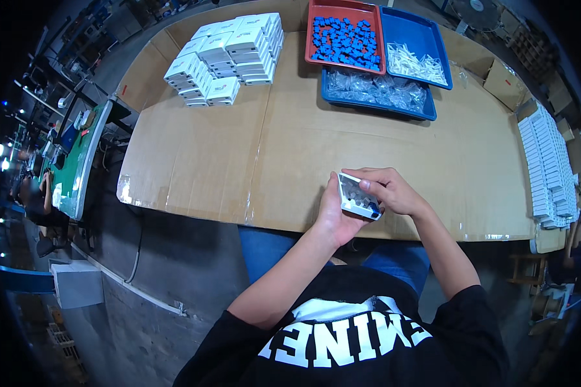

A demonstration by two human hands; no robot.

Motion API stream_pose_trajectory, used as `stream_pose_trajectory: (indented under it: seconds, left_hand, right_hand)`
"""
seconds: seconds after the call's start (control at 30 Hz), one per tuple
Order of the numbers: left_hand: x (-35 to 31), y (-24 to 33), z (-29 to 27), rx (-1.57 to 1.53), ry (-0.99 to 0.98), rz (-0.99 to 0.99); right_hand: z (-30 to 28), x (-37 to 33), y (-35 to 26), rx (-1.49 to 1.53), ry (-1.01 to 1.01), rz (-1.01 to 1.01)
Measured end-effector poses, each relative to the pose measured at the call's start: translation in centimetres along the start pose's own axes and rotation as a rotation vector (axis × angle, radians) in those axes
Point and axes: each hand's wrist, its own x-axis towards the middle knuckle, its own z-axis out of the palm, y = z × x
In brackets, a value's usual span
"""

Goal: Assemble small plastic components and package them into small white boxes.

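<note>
A small white box point(346, 205) with grey, clear-looking contents and a dark blue piece at its near right corner is held above the near edge of the table. My left hand point(334, 216) is closed around the box from the left and below. Over its far and right sides, my right hand point(395, 191) has bent fingers, with the thumb on the upper face of the box. The right fingertips are partly hidden behind the box. Whether its upper face is a clear window or an open top I cannot tell.
White boxes point(240, 45) are stacked at the far left. A red tray point(312, 59) holds blue parts; a blue tray point(436, 48) holds white sticks; another blue tray point(368, 109) holds clear bags. White boxes point(547, 168) line the right. A co-worker point(42, 209) sits at a green table point(76, 168).
</note>
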Motion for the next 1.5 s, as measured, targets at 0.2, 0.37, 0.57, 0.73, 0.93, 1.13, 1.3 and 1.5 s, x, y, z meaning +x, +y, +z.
stream_pose_trajectory:
  seconds: [0.2,0.37,0.57,0.73,0.93,1.13,1.3,1.5]
  left_hand:
    - [0.4,-0.2,-1.4,0.01,-0.029,-0.001]
    - [-0.6,-0.2,-1.6,0.026,-0.001,0.04]
    - [-2.0,0.3,0.2,0.217,0.005,0.154]
    - [-2.4,0.6,1.9,0.119,-0.021,0.118]
    - [-1.9,0.7,2.1,0.065,-0.046,0.078]
    - [-2.0,0.3,2.2,0.045,-0.037,0.078]
    - [-1.8,0.4,2.8,0.041,0.011,0.092]
    - [-1.6,0.1,2.1,0.065,0.018,0.108]
  right_hand:
    - [0.1,0.1,-1.2,-0.151,-0.027,-0.001]
    - [1.3,0.1,-0.7,-0.149,-0.048,-0.058]
    - [2.0,-1.5,-1.0,-0.085,0.119,-0.328]
    - [0.9,-1.6,-1.3,0.072,0.165,-0.28]
    - [-0.2,-1.4,-1.8,0.185,0.148,-0.16]
    - [0.1,-1.1,-0.7,0.123,0.117,-0.245]
    - [0.1,-0.9,-1.3,0.068,0.085,-0.242]
    - [0.4,-0.1,-0.6,0.016,0.076,-0.28]
